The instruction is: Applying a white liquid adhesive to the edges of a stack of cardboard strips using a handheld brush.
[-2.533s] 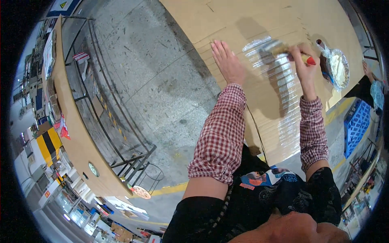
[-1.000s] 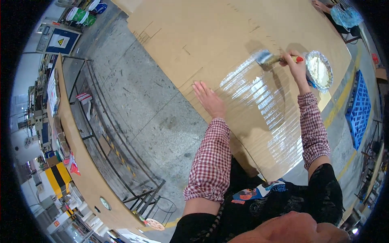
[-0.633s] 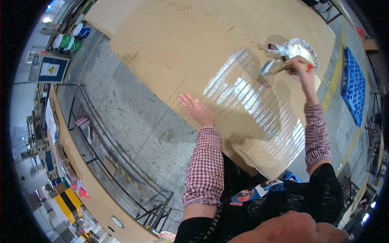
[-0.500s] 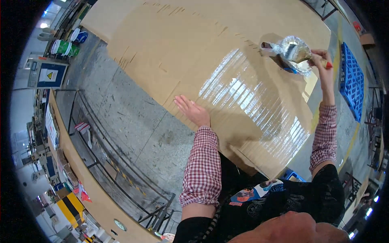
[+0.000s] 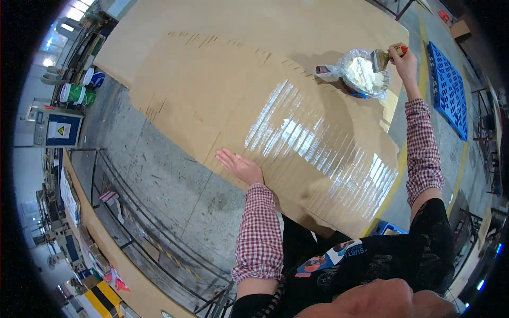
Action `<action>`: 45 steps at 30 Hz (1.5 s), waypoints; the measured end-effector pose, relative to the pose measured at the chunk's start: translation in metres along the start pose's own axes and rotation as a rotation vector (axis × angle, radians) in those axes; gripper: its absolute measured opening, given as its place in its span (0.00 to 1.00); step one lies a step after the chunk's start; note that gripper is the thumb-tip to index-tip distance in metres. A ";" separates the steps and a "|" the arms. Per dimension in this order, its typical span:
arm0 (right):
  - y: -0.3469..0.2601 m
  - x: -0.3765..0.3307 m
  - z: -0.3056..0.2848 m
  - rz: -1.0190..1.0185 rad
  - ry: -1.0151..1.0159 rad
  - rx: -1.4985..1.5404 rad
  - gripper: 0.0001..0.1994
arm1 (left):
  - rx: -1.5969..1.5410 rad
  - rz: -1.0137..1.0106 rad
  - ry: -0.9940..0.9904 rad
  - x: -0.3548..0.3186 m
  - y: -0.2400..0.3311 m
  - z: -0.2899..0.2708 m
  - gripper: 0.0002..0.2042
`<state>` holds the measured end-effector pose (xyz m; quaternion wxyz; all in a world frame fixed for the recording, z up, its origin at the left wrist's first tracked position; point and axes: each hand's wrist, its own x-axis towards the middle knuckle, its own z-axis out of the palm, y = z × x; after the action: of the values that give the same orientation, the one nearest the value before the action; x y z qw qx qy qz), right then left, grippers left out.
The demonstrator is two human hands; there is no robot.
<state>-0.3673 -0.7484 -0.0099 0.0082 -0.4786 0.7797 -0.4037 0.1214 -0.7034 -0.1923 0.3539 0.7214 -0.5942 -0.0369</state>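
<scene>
My left hand [image 5: 241, 167] lies flat with its fingers stretched out on a large brown cardboard sheet [image 5: 212, 100], near its left edge. In my right hand [image 5: 406, 64] is a paintbrush [image 5: 379, 60], gripped by its red-ended handle. Its bristle end is at the right rim of a round pan [image 5: 347, 89] covered in clear plastic, which holds a white paste [image 5: 363, 73]. The pan's plastic-wrapped handle points left. Wet, shiny streaks [image 5: 302, 139] run across the cardboard between my two hands.
A blue plastic pallet [image 5: 448, 90] is on the floor at the right. Pails [image 5: 77, 94] stand at the far left, near a cabinet with a yellow warning sign [image 5: 57, 131]. A bench with a metal frame [image 5: 124, 243] runs along the left. More cardboard [image 5: 238, 21] lies farther back.
The paintbrush has moved from over the middle of the pan to its right rim, showing the white paste. My left hand stays flat on the cardboard. The whole view has shifted slightly.
</scene>
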 end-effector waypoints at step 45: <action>-0.123 -0.168 0.067 0.189 -0.517 0.846 0.13 | -0.188 0.002 0.022 -0.021 0.014 -0.035 0.24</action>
<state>-0.1588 -0.6901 -0.0392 0.4308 -0.4450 0.5601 -0.5501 0.1201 -0.6691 -0.1666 0.4265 0.6847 -0.5849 -0.0843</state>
